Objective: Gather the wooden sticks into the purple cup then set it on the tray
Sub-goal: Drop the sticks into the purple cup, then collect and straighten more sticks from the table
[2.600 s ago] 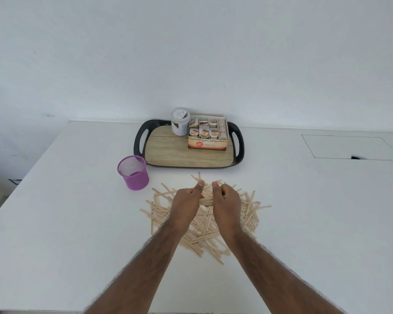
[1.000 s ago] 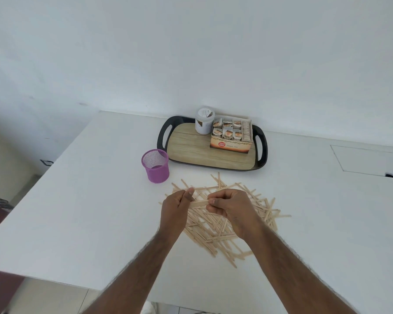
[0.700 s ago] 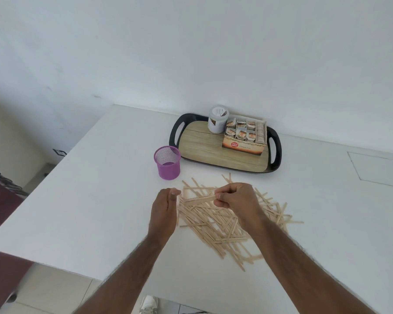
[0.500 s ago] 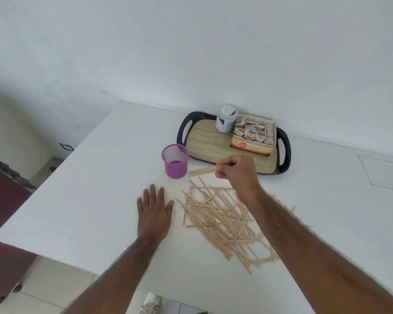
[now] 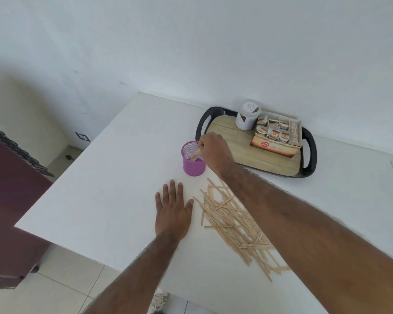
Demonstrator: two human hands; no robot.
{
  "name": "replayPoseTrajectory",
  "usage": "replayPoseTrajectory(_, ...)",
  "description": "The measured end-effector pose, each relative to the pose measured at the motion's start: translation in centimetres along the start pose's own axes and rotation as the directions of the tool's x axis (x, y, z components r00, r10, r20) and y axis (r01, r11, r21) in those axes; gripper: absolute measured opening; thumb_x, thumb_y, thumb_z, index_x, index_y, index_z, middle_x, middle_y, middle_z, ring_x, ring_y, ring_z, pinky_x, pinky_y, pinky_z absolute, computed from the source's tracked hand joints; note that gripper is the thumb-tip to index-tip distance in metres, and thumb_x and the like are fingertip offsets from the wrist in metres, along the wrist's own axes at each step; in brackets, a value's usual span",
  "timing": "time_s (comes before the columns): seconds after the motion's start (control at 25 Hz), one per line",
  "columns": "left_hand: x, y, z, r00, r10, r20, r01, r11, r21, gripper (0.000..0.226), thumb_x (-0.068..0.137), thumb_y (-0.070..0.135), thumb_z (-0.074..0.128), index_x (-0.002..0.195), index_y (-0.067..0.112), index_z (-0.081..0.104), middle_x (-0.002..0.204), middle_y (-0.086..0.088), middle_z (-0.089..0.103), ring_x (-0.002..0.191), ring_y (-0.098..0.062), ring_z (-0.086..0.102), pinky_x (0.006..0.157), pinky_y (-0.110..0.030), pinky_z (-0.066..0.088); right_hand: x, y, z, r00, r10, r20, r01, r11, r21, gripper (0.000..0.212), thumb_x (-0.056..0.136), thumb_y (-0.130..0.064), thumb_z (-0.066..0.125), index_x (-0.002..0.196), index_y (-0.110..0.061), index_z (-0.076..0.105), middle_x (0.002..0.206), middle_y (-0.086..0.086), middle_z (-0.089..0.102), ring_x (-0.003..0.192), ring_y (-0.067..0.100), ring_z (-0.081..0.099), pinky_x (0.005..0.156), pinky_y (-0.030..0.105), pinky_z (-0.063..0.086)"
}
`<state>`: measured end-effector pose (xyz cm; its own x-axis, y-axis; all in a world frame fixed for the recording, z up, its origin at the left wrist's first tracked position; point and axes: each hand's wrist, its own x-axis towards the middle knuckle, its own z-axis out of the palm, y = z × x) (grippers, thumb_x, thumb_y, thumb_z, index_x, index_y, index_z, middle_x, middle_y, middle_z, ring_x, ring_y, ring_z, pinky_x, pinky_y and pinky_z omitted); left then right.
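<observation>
Pinching wooden sticks inside the purple cup, the right hand hovers; the left hand lies flat, fingers spread.

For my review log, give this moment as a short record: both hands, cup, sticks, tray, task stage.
left hand: flat on the white table, fingers straight, holding nothing
right hand: above the cup, pinching the held sticks; their lower ends are inside it
purple cup: upright on the table, near the tray's left handle, not on the tray
loose sticks: pile on the table, partly hidden by the right forearm
tray: carries a white jar and a box of packets
stage: most sticks not yet gathered
</observation>
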<state>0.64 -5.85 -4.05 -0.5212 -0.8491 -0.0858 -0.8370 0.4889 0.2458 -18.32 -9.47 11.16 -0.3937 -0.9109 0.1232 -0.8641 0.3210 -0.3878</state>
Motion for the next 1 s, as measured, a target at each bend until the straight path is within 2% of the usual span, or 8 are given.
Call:
replayPoseTrajectory(0.2, 0.1, -0.1, 0.1, 1.000, 0.004, -0.007, -0.004, 1.000, 0.010, 0.069, 0.104, 0.055, 0.001, 0.163, 0.020, -0.004, 0.171, -0.005, -0.014, 0.157, -0.026, -0.015, 0.127, -0.048, -0.008, -0.1, -0.6, 1.4, 0.990, -0.039, 0.132, 0.064, 0.979, -0.193, 0.022, 0.092, 0.000, 0.062, 0.108, -0.007, 0.074, 0.101, 0.011, 0.071, 0.090, 0.026, 0.069, 0.077, 0.042, 0.062)
replayPoseTrajectory(0.32, 0.1, -0.1, 0.0, 1.000, 0.011, -0.007, -0.011, 1.000, -0.010, 0.066, 0.106, 0.051, 0.006, 0.164, 0.020, -0.001, 0.171, -0.006, -0.011, 0.158, -0.026, -0.012, 0.127, -0.048, -0.006, -0.7, -0.2, 1.0, 0.985, -0.078, 0.151, 0.116, 0.957, -0.267, 0.021, 0.092, -0.002, 0.062, 0.107, -0.009, 0.075, 0.099, 0.008, 0.071, 0.089, 0.024, 0.067, 0.075, 0.041, 0.062)
replayPoseTrajectory(0.48, 0.0, -0.1, -0.3, 1.000, 0.015, -0.023, -0.015, 0.999, -0.032, 0.064, 0.107, 0.047, 0.013, 0.164, 0.019, 0.005, 0.172, -0.007, -0.006, 0.158, -0.027, -0.007, 0.128, -0.048, -0.004, -1.8, 1.2, -0.6, 0.993, -0.086, 0.075, 0.096, 0.984, -0.147, 0.017, 0.098, -0.008, 0.057, 0.099, -0.008, 0.073, 0.099, 0.007, 0.062, 0.080, 0.024, 0.066, 0.071, 0.040, 0.059)
replayPoseTrajectory(0.6, -0.2, 0.0, -0.7, 0.999, 0.020, -0.025, -0.021, 0.998, -0.054, 0.062, 0.108, 0.044, 0.016, 0.164, 0.018, 0.010, 0.172, -0.007, -0.001, 0.158, -0.026, -0.006, 0.128, -0.046, -0.004, -3.5, 3.6, -2.6, 1.000, -0.014, -0.020, 0.015, 0.999, 0.034, 0.019, 0.097, -0.011, 0.056, 0.100, -0.011, 0.074, 0.102, 0.004, 0.061, 0.080, 0.021, 0.063, 0.069, 0.036, 0.053)
replayPoseTrajectory(0.68, -0.6, 0.2, -1.1, 0.998, 0.035, -0.053, -0.041, 0.992, -0.116, 0.058, 0.109, 0.040, 0.024, 0.162, 0.016, 0.022, 0.172, -0.008, 0.007, 0.159, -0.026, 0.000, 0.128, -0.045, -0.002, -5.6, 6.4, -3.5, 0.998, 0.047, -0.042, -0.043, 0.994, 0.096, 0.019, 0.096, -0.011, 0.057, 0.101, -0.013, 0.075, 0.102, 0.003, 0.063, 0.085, 0.019, 0.063, 0.072, 0.033, 0.052)
replayPoseTrajectory(0.76, -1.3, 0.9, -1.3, 0.987, 0.124, -0.098, -0.139, 0.976, -0.165, 0.053, 0.109, 0.038, 0.033, 0.158, 0.016, 0.035, 0.170, -0.007, 0.016, 0.158, -0.024, 0.007, 0.129, -0.045, 0.002, -8.7, 10.1, -4.1, 0.990, 0.135, -0.034, -0.131, 0.986, 0.099, 0.020, 0.096, -0.011, 0.057, 0.102, -0.014, 0.076, 0.102, 0.001, 0.064, 0.089, 0.018, 0.063, 0.073, 0.031, 0.048)
replayPoseTrajectory(0.84, -2.2, 2.5, -1.2, 0.952, 0.288, -0.106, -0.302, 0.939, -0.162, 0.052, 0.108, 0.039, 0.038, 0.155, 0.018, 0.039, 0.169, -0.005, 0.021, 0.158, -0.023, 0.009, 0.129, -0.045, 0.004, -12.2, 14.4, -4.4, 0.962, 0.272, 0.000, -0.272, 0.960, 0.067, 0.022, 0.096, -0.010, 0.055, 0.106, -0.014, 0.075, 0.109, 0.002, 0.065, 0.098, 0.020, 0.063, 0.080, 0.033, 0.049)
replayPoseTrajectory(1.0, -3.5, 6.2, -0.6, 0.817, 0.574, 0.050, -0.566, 0.816, -0.119, 0.074, 0.101, 0.067, 0.025, 0.161, 0.024, 0.026, 0.172, 0.002, 0.008, 0.158, -0.014, -0.004, 0.128, -0.045, 0.000, -18.3, 20.9, -4.6, 0.862, 0.505, 0.041, -0.495, 0.856, -0.148, 0.038, 0.093, -0.001, 0.047, 0.122, -0.013, 0.068, 0.124, 0.009, 0.059, 0.115, 0.029, 0.054, 0.095, 0.042, 0.047)
